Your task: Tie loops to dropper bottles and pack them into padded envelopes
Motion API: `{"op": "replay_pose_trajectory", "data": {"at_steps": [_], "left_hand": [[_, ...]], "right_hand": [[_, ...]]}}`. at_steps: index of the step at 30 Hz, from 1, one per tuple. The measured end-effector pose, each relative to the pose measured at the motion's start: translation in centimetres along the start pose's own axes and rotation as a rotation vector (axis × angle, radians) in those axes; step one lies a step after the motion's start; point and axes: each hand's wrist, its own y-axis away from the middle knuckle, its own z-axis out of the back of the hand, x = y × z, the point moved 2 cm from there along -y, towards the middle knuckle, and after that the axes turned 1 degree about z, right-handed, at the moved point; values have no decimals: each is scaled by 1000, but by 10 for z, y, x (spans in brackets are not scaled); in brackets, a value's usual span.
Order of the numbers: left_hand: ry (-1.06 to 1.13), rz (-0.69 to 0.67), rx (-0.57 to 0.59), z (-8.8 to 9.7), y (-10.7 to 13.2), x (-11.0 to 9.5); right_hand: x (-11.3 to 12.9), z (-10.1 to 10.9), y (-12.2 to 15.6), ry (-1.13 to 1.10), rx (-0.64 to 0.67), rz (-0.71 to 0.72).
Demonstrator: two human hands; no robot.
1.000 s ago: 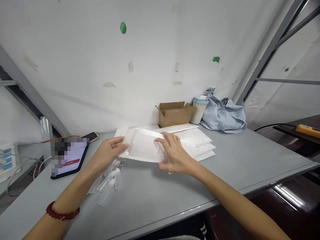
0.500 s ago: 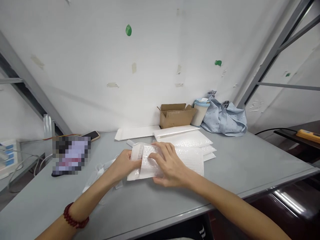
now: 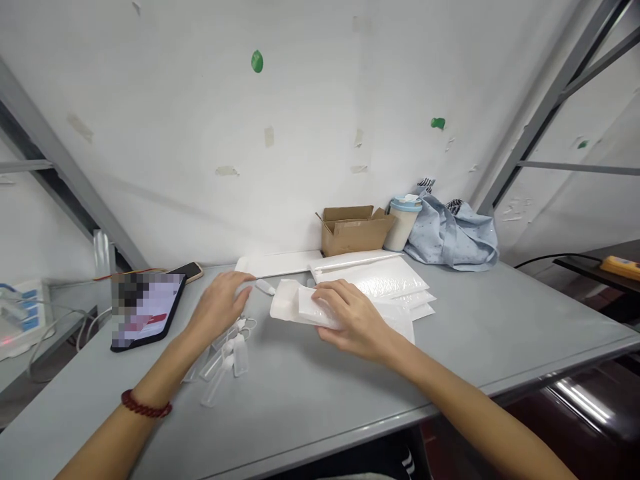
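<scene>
My right hand (image 3: 353,320) grips a white bubble mailer (image 3: 287,300), its flap end pointing left above the table. My left hand (image 3: 220,303) is off the mailer, with thumb and fingers apart. Just beyond its fingertips lies a small white-ended piece (image 3: 265,287); whether they touch it I cannot tell. Several clear plastic tubes (image 3: 225,360) with white caps and thin loops lie on the table below my left hand; their exact kind is unclear. More white bubble mailers (image 3: 385,277) are stacked behind my right hand.
On the grey table (image 3: 320,400), an open cardboard box (image 3: 355,233), a lidded cup (image 3: 401,223) and a light blue fabric bag (image 3: 453,237) stand along the wall. To the left are a partly blurred phone (image 3: 160,313), another phone (image 3: 190,271) and a power strip (image 3: 25,320) with cables.
My left hand has let go of the mailer and moved left and up towards the small white-ended piece. The mailer has tilted in my right hand. The clear tubes now show more fully.
</scene>
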Motion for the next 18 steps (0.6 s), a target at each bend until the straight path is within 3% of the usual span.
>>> {"op": "replay_pose_trajectory", "data": {"at_steps": [6,12,18], "left_hand": [[-127,-170,159,-39,2,-3],[-159,-202,195,-39,-2,-11],[-28,-143,175,-40,-2,-11]], "right_hand": [[3,3,0,-44,-26,-2],[4,4,0,-39,2,-30],[6,2,3,-54,-54,-128]]}}
